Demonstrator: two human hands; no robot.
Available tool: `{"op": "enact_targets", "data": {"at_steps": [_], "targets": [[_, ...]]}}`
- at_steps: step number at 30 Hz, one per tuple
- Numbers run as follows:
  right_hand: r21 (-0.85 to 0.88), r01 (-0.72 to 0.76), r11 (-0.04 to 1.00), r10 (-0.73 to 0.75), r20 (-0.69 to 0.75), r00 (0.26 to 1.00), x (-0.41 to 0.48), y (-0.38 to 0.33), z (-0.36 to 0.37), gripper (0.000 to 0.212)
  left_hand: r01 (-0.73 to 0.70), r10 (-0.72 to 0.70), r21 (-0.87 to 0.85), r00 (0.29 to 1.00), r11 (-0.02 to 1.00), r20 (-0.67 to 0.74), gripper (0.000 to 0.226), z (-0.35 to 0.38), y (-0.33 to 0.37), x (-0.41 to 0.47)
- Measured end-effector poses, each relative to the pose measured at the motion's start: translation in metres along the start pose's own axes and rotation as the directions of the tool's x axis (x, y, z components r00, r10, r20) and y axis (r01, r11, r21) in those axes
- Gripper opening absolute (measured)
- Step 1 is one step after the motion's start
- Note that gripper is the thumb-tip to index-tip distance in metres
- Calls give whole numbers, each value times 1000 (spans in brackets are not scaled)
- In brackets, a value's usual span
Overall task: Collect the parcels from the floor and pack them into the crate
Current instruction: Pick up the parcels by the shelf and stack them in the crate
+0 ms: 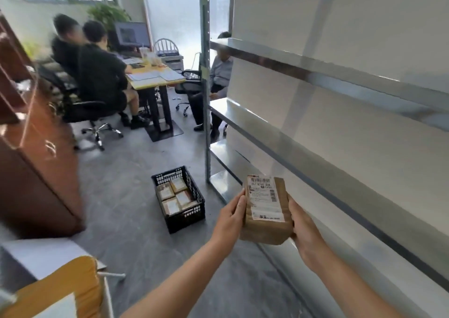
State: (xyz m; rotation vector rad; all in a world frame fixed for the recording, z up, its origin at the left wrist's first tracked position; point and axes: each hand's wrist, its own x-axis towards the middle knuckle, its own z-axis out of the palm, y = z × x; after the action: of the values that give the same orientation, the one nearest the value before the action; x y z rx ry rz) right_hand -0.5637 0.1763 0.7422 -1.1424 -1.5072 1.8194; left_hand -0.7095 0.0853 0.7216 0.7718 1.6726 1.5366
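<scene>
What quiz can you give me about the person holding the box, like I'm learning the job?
1. True or false: the brown parcel is held by both the left hand and the right hand.
2. Pick one. The black crate is: A) held up in the air, B) standing on the floor, C) tipped on its side.
3. Fill in the number: you can see the tops of ___ parcels inside the crate.

Key: 1 true. 2 B. 3 four.
</scene>
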Motion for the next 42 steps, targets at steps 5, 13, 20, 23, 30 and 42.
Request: {"op": "enact_targets", "data": {"at_steps": [5, 13, 20, 23, 30, 42], "targets": [[-28, 9, 1000, -6, 113, 994, 93, -4, 44, 33, 60, -54, 44, 990, 997, -134, 41, -45, -8, 58], [-34, -48, 998, 56, 311, 949, 228, -26, 121, 36, 142, -125, 13, 909, 990, -398, 38, -107, 2, 158], [-59, -95, 994, 111, 422, 900, 305, -28, 188, 38, 165, -149, -16, 840, 986, -522, 37, -159, -12, 218], [-137, -96, 986, 146, 426, 893, 341, -30, 222, 39, 188, -153, 3, 804, 982, -575, 38, -188, -19, 250], [-167, -176, 970, 229, 395, 890, 437, -43, 315, 41, 204, -202, -61, 796, 977, -571, 37, -280, -39, 351], [-333, -285, 899, 380, 269, 885, 573, -17, 423, 25, 334, -354, -134, 787, 933, -505, 37, -382, -91, 487]]}}
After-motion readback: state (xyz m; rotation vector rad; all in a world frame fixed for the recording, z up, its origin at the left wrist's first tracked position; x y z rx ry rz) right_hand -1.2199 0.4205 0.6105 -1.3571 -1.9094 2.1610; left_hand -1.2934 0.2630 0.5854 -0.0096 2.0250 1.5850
